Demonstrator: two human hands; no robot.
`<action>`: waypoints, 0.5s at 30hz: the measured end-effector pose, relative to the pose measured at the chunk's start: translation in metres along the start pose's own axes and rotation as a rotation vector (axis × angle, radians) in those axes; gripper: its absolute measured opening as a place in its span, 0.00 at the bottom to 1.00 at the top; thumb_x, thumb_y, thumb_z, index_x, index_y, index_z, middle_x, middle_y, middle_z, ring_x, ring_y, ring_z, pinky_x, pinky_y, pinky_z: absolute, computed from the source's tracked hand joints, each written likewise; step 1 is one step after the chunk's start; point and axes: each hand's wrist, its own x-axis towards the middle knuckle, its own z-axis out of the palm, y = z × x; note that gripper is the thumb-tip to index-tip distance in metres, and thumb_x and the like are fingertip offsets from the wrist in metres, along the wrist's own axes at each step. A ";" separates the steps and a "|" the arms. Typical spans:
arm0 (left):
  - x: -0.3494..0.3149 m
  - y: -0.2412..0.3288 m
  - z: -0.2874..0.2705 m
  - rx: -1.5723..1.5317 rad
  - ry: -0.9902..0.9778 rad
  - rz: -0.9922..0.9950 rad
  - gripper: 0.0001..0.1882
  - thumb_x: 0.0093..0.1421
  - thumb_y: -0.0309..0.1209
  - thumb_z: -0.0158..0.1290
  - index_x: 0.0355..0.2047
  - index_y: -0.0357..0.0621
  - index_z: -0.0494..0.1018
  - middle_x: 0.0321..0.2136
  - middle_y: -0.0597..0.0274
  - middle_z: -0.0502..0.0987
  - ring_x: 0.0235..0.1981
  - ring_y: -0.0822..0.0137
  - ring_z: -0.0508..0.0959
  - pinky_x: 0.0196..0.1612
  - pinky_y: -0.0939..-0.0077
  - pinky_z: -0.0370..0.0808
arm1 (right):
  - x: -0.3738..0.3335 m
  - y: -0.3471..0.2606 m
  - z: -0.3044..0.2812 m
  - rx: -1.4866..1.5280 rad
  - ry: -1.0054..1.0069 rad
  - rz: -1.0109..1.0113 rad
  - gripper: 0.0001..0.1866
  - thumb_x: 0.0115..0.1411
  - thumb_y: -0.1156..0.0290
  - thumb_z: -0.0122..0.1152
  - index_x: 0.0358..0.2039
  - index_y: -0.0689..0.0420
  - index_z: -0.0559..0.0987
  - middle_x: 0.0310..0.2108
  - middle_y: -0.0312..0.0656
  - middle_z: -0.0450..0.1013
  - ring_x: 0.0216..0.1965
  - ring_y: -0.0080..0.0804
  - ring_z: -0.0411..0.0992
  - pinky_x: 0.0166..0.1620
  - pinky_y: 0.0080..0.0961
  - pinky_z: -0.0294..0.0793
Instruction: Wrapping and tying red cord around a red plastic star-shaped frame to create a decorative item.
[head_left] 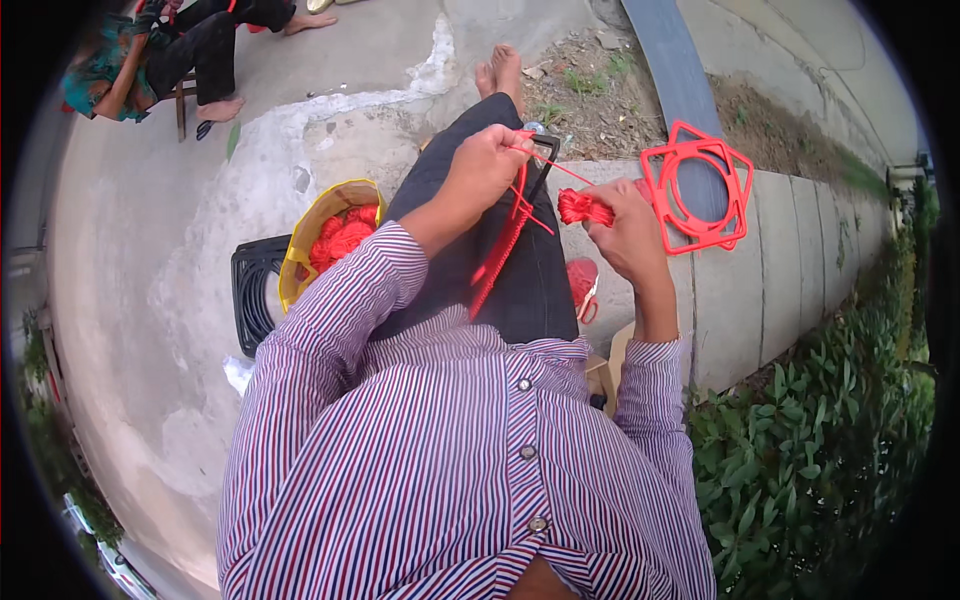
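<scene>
Red cord [566,171] is drawn out as a thin strand between the left hand [485,172] and the right hand [625,228]. The strand's far end is hidden behind the left fingertips, and much of the cord bundle [583,207] is covered by the right fingers. The upper part of the black-and-red frame [499,258] is partly masked by the left hand, so whether the frame itself is pinched cannot be told; its lower red edge is hard to make out against the dark trousers [545,270]. At the upper left, another person [110,80] is cut off by the dark rim. Any lettering on the yellow bag [288,270] is too small to be read.

The cord is pinched between closed left fingertips, right beside the frame's black corner, while the bundle is held in a closed right grip, its looped end jutting out toward the frame. The frame is slanted over the lap, below and to the right of the left hand. Red square frames [651,157] are seen just beyond the right hand, and scissors [590,303] are seen below it, near the right thigh
</scene>
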 end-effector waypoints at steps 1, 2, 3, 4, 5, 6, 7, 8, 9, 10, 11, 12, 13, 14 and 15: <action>0.008 -0.006 -0.002 0.035 -0.013 -0.092 0.10 0.63 0.34 0.49 0.32 0.38 0.70 0.19 0.69 0.69 0.21 0.79 0.67 0.25 0.83 0.64 | 0.012 0.008 0.019 0.038 0.004 0.014 0.22 0.45 0.73 0.62 0.43 0.63 0.74 0.34 0.49 0.70 0.36 0.44 0.71 0.40 0.33 0.71; 0.015 -0.017 -0.001 0.065 -0.027 -0.186 0.12 0.63 0.35 0.48 0.31 0.38 0.70 0.19 0.65 0.70 0.21 0.74 0.69 0.25 0.79 0.66 | 0.022 0.009 0.037 0.072 0.005 0.029 0.22 0.46 0.72 0.61 0.44 0.62 0.74 0.36 0.51 0.69 0.38 0.47 0.71 0.41 0.35 0.71; 0.018 -0.027 0.003 0.069 -0.032 -0.184 0.12 0.63 0.35 0.48 0.31 0.38 0.70 0.19 0.65 0.70 0.21 0.74 0.69 0.25 0.79 0.66 | 0.030 0.005 0.049 0.073 0.010 0.032 0.22 0.46 0.72 0.61 0.44 0.62 0.74 0.36 0.51 0.69 0.38 0.47 0.71 0.41 0.35 0.71; 0.019 -0.034 0.007 0.261 0.005 -0.021 0.13 0.64 0.37 0.46 0.30 0.38 0.70 0.19 0.59 0.71 0.21 0.67 0.70 0.26 0.73 0.67 | 0.038 -0.004 0.061 0.139 0.026 0.093 0.21 0.46 0.73 0.62 0.43 0.62 0.74 0.37 0.50 0.70 0.39 0.45 0.71 0.42 0.34 0.72; 0.021 -0.040 0.009 0.453 0.041 0.143 0.15 0.64 0.38 0.45 0.29 0.37 0.70 0.20 0.52 0.72 0.21 0.59 0.71 0.27 0.67 0.69 | 0.042 -0.009 0.068 0.206 0.043 0.155 0.20 0.47 0.74 0.62 0.43 0.63 0.75 0.39 0.49 0.70 0.40 0.44 0.72 0.43 0.34 0.72; 0.022 -0.040 0.006 0.455 0.047 0.146 0.15 0.64 0.38 0.45 0.29 0.37 0.70 0.20 0.52 0.72 0.21 0.59 0.71 0.27 0.67 0.69 | 0.042 -0.012 0.073 0.207 0.044 0.148 0.20 0.47 0.74 0.62 0.43 0.63 0.75 0.39 0.49 0.70 0.40 0.44 0.72 0.43 0.34 0.72; 0.022 -0.040 0.001 0.501 0.131 0.223 0.16 0.64 0.39 0.44 0.29 0.37 0.69 0.21 0.49 0.72 0.21 0.53 0.71 0.28 0.63 0.69 | 0.038 -0.015 0.077 0.403 0.169 0.127 0.21 0.47 0.75 0.63 0.43 0.63 0.74 0.41 0.49 0.70 0.42 0.42 0.72 0.44 0.32 0.73; 0.022 -0.041 -0.003 0.546 0.213 0.299 0.16 0.64 0.39 0.43 0.28 0.37 0.69 0.22 0.45 0.72 0.22 0.48 0.71 0.29 0.59 0.69 | 0.033 -0.016 0.080 0.599 0.295 0.106 0.21 0.46 0.77 0.64 0.44 0.63 0.74 0.43 0.48 0.70 0.44 0.40 0.72 0.46 0.31 0.74; 0.015 -0.025 -0.004 0.518 0.224 0.256 0.16 0.64 0.38 0.44 0.28 0.37 0.69 0.22 0.45 0.72 0.23 0.46 0.71 0.29 0.61 0.68 | 0.028 -0.013 0.079 0.702 0.372 0.070 0.24 0.45 0.79 0.66 0.45 0.64 0.73 0.47 0.48 0.68 0.48 0.37 0.71 0.49 0.28 0.74; 0.006 -0.011 -0.004 0.519 0.225 0.253 0.16 0.64 0.38 0.44 0.28 0.37 0.69 0.22 0.45 0.72 0.23 0.46 0.71 0.29 0.61 0.68 | 0.025 -0.018 0.075 0.704 0.370 0.071 0.24 0.45 0.79 0.66 0.45 0.64 0.73 0.47 0.48 0.68 0.48 0.37 0.71 0.49 0.28 0.74; -0.005 0.000 -0.004 0.529 0.214 0.271 0.16 0.64 0.38 0.44 0.28 0.37 0.70 0.20 0.48 0.72 0.21 0.51 0.71 0.28 0.64 0.68 | 0.022 -0.032 0.065 0.776 0.397 0.042 0.23 0.45 0.80 0.66 0.44 0.64 0.74 0.48 0.48 0.68 0.49 0.37 0.70 0.48 0.27 0.75; -0.016 0.006 -0.002 0.537 0.199 0.291 0.16 0.64 0.37 0.44 0.27 0.37 0.70 0.19 0.51 0.73 0.20 0.56 0.72 0.26 0.67 0.68 | 0.017 -0.046 0.053 0.844 0.426 0.014 0.22 0.45 0.80 0.66 0.44 0.64 0.74 0.49 0.48 0.67 0.50 0.37 0.70 0.48 0.26 0.75; -0.022 0.008 0.003 0.533 0.190 0.291 0.16 0.64 0.37 0.44 0.27 0.37 0.70 0.19 0.51 0.73 0.20 0.56 0.72 0.26 0.67 0.68 | 0.013 -0.057 0.041 0.642 0.426 -0.013 0.22 0.46 0.80 0.65 0.44 0.64 0.74 0.51 0.48 0.66 0.52 0.38 0.67 0.52 0.28 0.72; -0.027 0.009 0.010 0.383 0.118 0.288 0.15 0.64 0.36 0.44 0.26 0.38 0.70 0.17 0.58 0.71 0.18 0.63 0.70 0.24 0.71 0.65 | 0.011 -0.052 0.042 0.637 0.429 -0.005 0.22 0.46 0.80 0.65 0.44 0.64 0.74 0.51 0.48 0.66 0.52 0.38 0.67 0.52 0.28 0.72; -0.031 0.014 0.015 0.235 0.053 0.281 0.15 0.63 0.35 0.44 0.25 0.39 0.71 0.15 0.64 0.69 0.17 0.70 0.68 0.22 0.76 0.63 | 0.010 -0.046 0.044 0.431 0.458 -0.098 0.22 0.47 0.79 0.65 0.45 0.64 0.73 0.52 0.48 0.66 0.53 0.38 0.66 0.55 0.30 0.69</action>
